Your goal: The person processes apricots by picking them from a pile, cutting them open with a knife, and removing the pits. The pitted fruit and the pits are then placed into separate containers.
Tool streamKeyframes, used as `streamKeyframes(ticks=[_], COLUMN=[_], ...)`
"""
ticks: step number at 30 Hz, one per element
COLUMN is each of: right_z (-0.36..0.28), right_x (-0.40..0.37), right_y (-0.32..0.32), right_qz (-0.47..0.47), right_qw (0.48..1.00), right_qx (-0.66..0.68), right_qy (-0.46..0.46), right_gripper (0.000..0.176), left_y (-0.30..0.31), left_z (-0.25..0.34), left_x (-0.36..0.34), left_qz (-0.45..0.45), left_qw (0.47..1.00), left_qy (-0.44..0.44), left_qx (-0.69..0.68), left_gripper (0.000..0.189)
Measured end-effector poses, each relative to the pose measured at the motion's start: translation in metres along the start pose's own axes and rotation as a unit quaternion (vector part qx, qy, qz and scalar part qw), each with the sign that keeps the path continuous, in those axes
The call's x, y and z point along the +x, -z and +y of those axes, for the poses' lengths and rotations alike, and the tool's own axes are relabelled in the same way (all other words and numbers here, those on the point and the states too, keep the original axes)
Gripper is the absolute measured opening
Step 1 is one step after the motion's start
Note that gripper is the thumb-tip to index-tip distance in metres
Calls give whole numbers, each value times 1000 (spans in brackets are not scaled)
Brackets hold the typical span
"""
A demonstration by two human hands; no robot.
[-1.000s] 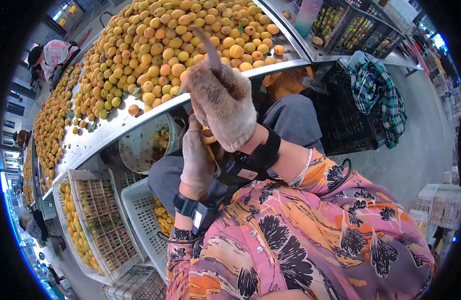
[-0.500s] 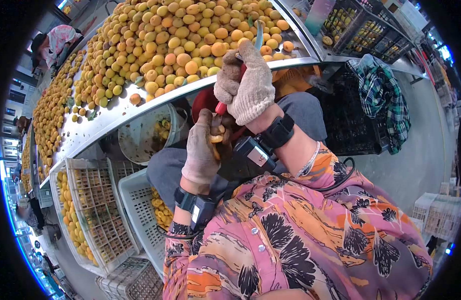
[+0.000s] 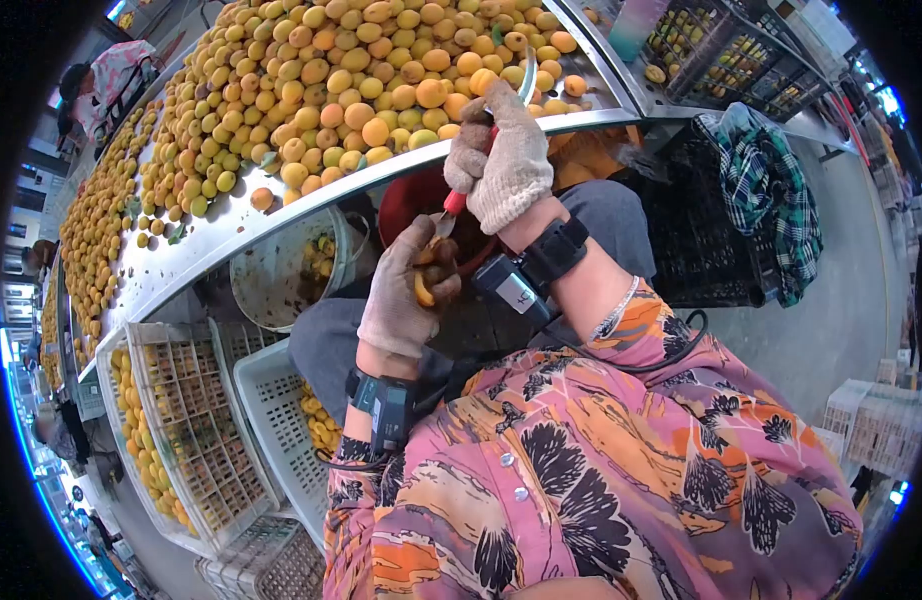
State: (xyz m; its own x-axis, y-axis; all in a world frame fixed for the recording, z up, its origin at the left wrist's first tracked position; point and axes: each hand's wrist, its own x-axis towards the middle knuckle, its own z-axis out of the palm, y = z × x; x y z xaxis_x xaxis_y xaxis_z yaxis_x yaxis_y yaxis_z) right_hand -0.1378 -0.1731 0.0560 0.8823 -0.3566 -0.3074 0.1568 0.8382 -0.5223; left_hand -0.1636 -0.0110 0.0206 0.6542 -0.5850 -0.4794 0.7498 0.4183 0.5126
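My right hand [image 3: 509, 165], in a knitted glove, is closed around a red-handled pitting knife [image 3: 454, 203]. Its curved blade [image 3: 528, 78] sticks up above the fist, and a short metal tip points down toward the other hand. In my left hand [image 3: 393, 300], also gloved and stained dark at the fingers, are cut apricot pieces [image 3: 423, 290] pinched between thumb and fingers. The metal tip is right at the left fingertips. Behind and below the hands is a red bucket [image 3: 396, 205], partly covered by them.
Heaped apricots [image 3: 361, 80] cover the metal table [image 3: 216, 240] ahead. Under its edge stands a white bucket [image 3: 256, 290] with scraps. Left are a white crate [image 3: 186, 420] and a pale basket [image 3: 266, 385] with fruit; right, black crates [image 3: 701, 240] and a plaid shirt [image 3: 771, 200]. Another person [image 3: 121, 85] works far left.
My right hand has shifted slightly right with the knife, and my left hand slightly left with the apricot pieces. More of the red bucket shows between them.
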Motion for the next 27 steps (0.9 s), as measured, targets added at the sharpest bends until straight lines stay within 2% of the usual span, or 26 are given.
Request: streamKeyframes(ticks=[1,2,3,4,6,7,9,11,13,14,15,17,19,20,21,22,24,25,27], right_z=[-1,-1,-1,-1,2,3,1,2,-4,-5,-5,-3,-1,1,4,7,16,17,26], right_x=[1,1,2,2,5,6,5,3,0,3,7,10,14,12,12,11,10,10,7], right_y=[2,4,4,6,10,12,17,17,21,27,32,36,40,38,35,34,34,35,33], right_qz=[1,4,5,6,22,40,34,50,62,70,76,97,113,113,111,116,103,88,39], right_qw=[1000,997,987,987,986,984,985,979,979,983,986,986,989,990,991,989,990,989,989], right_qx=[1,-48,-95,-76,-74,-73,-75,-92,-124,-112,-99,-93,-81,-74,-68,-87,-96,-115,-133], right_qy=[3,66,128,143,150,155,151,173,148,132,114,101,51,35,33,11,-10,-37,-42], right_gripper=[36,34,32,27,26,24,22,29,31,29,27,30,30,28,28,25,19,17,23], left_y=[0,10,15,18,11,15,26,32,33,28,41,73,136,183,216,222,226,226,222], left_z=[-1,-2,0,3,7,10,19,31,50,58,71,88,106,111,113,112,113,121,141], left_x=[3,13,21,29,35,39,48,43,21,4,-11,-43,-73,-89,-106,-120,-135,-131,-112], left_qz=[26,6,4,29,99,97,72,96,60,130,148,265,366,376,366,367,431,430,363], left_qw=[1000,999,999,994,970,970,979,978,975,956,941,853,791,682,539,535,400,398,579], left_qy=[-14,-49,-50,-86,-149,-151,-179,-180,-213,-256,-284,-357,-315,-276,-221,-220,-18,-18,-257], left_qx=[-8,-1,0,55,164,165,65,48,35,66,106,275,376,564,725,728,809,810,683], left_gripper=[28,31,31,30,28,28,28,25,27,28,26,23,22,23,24,24,37,37,38])
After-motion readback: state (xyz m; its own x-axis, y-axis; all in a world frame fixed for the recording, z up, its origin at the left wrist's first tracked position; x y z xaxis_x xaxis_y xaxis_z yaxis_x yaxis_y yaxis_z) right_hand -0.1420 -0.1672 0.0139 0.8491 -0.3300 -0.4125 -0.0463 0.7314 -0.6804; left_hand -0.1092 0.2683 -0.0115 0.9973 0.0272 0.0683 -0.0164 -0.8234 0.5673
